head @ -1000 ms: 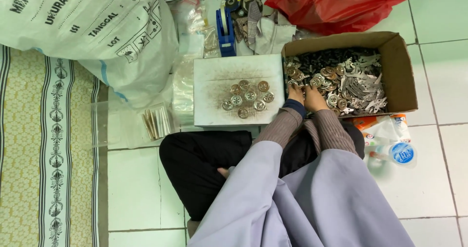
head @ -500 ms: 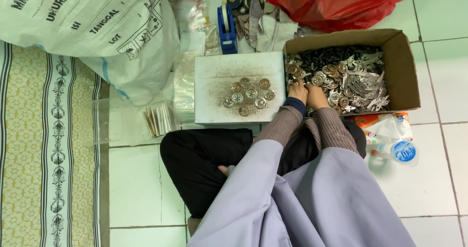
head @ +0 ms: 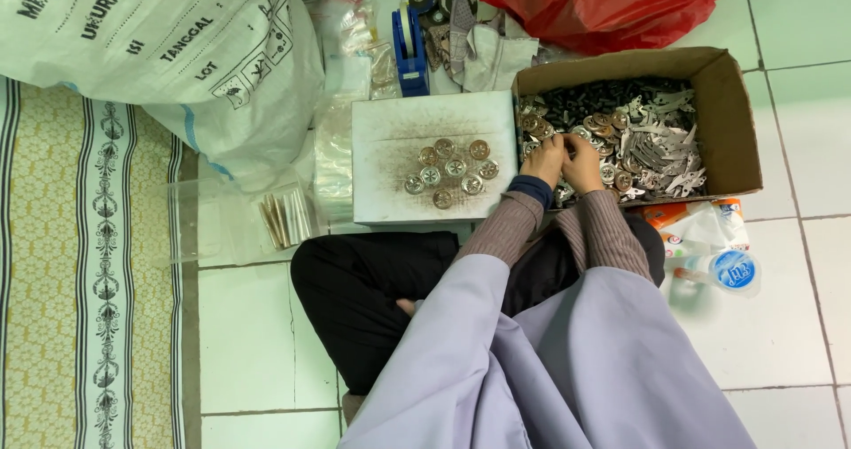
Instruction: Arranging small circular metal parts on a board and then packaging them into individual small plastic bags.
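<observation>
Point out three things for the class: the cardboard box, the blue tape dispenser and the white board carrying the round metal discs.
cardboard box (head: 740, 117): head view, its right wall.
blue tape dispenser (head: 409, 54): head view, its blue body.
white board (head: 381, 139): head view, a bare left part.

Cardboard box, open-topped, lay on the tiled floor, filled with small round metal parts, flat silvery pieces and dark bits. Left hand and right hand, fingers bent, touched together among the parts at its near-left corner.
</observation>
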